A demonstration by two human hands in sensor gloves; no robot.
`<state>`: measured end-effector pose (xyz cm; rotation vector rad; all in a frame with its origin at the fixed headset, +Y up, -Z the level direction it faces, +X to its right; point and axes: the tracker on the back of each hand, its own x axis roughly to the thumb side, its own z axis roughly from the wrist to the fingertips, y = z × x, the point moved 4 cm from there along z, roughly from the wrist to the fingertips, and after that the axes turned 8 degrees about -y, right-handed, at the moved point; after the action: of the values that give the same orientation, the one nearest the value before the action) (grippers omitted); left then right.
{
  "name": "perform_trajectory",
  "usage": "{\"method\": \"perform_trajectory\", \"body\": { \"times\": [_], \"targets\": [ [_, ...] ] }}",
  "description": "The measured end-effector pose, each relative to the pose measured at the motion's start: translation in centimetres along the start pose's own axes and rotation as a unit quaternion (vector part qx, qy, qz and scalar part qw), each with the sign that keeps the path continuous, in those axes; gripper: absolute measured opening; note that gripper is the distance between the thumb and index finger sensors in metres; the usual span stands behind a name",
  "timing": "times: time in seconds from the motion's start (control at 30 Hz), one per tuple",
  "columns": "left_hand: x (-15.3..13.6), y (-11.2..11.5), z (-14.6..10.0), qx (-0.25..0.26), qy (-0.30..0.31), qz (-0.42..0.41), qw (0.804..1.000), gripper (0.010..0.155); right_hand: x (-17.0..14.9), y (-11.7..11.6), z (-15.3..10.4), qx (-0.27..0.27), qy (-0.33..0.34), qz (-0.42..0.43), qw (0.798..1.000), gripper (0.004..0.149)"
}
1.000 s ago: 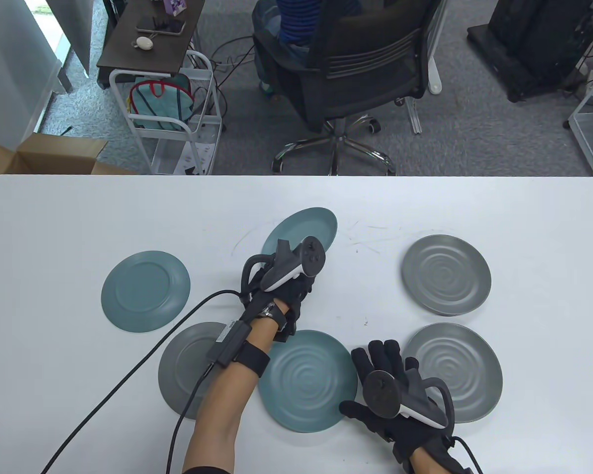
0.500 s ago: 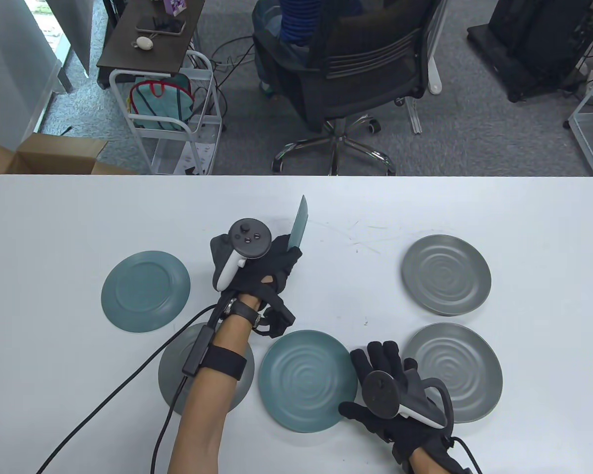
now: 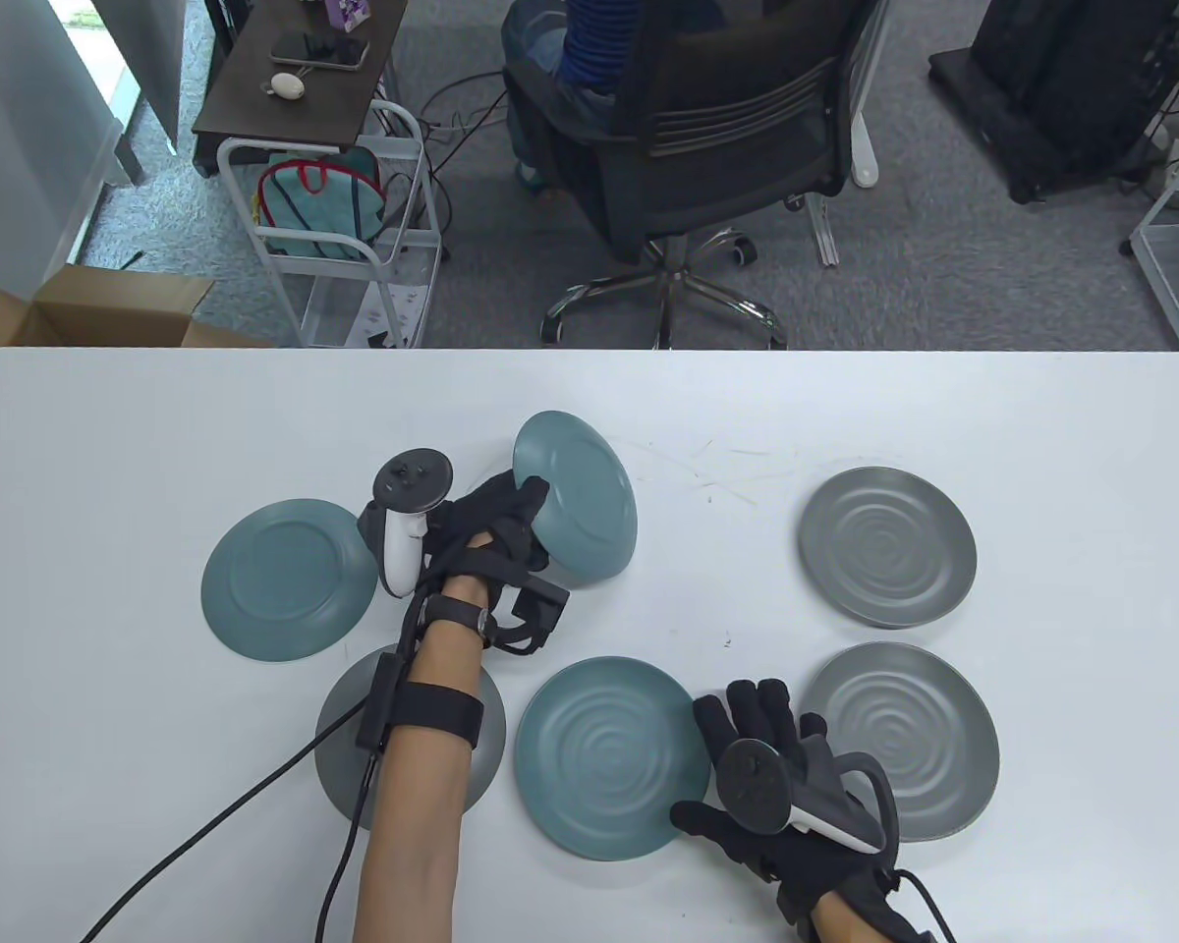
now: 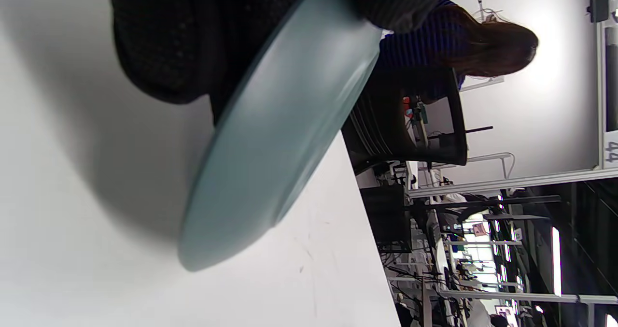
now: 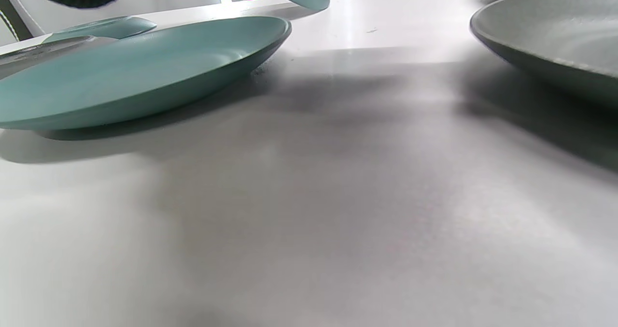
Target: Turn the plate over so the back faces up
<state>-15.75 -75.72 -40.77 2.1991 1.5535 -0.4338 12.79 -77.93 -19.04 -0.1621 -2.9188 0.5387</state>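
My left hand (image 3: 496,521) grips a teal plate (image 3: 578,493) by its left rim and holds it tilted above the table, its smooth back facing up and to the right. In the left wrist view the plate (image 4: 270,148) slants across the frame under my gloved fingers (image 4: 159,42), its lower edge close to the table. My right hand (image 3: 766,756) rests flat on the table between a teal ridged plate (image 3: 609,756) and a grey ridged plate (image 3: 904,742), holding nothing.
A teal plate (image 3: 290,578) lies back up at the left. A grey plate (image 3: 408,737) lies partly under my left forearm. Another grey ridged plate (image 3: 886,545) lies face up at the right. The white table (image 3: 1041,413) ends at a far edge with an office chair (image 3: 707,147) beyond.
My left hand turned over with the teal plate, from face up, through standing on edge, to tilted back up. It also moved left. My right hand stayed still.
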Motion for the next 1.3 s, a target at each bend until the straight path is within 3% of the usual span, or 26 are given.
{"method": "perform_trajectory", "body": {
  "times": [0.6,1.3],
  "targets": [
    [-3.3,0.7,2.3,0.071,-0.099,0.113,0.986,0.063,0.0,0.1,0.0,-0.001,-0.002,0.001,1.000,0.095],
    [-1.9,1.2,2.2,0.147,-0.111,0.284,0.941,0.063,0.2,0.1,0.0,-0.004,-0.001,-0.002,1.000,0.095]
  ]
}}
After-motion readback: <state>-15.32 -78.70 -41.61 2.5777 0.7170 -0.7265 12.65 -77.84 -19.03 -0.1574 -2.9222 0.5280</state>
